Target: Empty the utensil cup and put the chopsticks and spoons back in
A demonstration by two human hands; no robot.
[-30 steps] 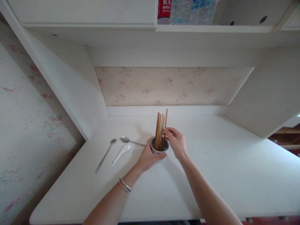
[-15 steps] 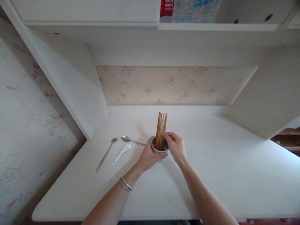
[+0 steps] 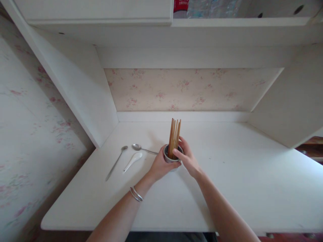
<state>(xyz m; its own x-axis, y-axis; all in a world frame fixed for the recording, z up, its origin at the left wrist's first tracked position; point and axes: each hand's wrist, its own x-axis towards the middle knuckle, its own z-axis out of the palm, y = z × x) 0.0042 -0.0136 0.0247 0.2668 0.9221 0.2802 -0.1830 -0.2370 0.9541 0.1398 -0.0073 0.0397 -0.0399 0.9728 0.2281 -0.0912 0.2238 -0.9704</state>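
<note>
A bundle of wooden chopsticks point(image 3: 174, 136) stands nearly upright in a metal cup point(image 3: 172, 161) at the middle of the tabletop. My left hand point(image 3: 160, 164) is wrapped round the cup's left side, its thumb across the front. My right hand point(image 3: 188, 158) closes on the chopsticks just above the rim, thumb in front and fingers behind them. Left of the cup lie a metal spoon point(image 3: 137, 147), whose handle end is hidden by my left hand, a white soup spoon point(image 3: 133, 161) and a long-handled metal spoon point(image 3: 116, 162).
The white tabletop point(image 3: 234, 188) has a panel on either side and a wallpapered back. Above hangs a shelf point(image 3: 239, 22) with wrapped plastic bottles point(image 3: 202, 8) and something red-labelled point(image 3: 180, 6).
My right hand has shifted from pinching at the chopsticks' right side to wrapping round them, its thumb now in front. The left hand keeps hold of the cup. The view has tilted slightly.
</note>
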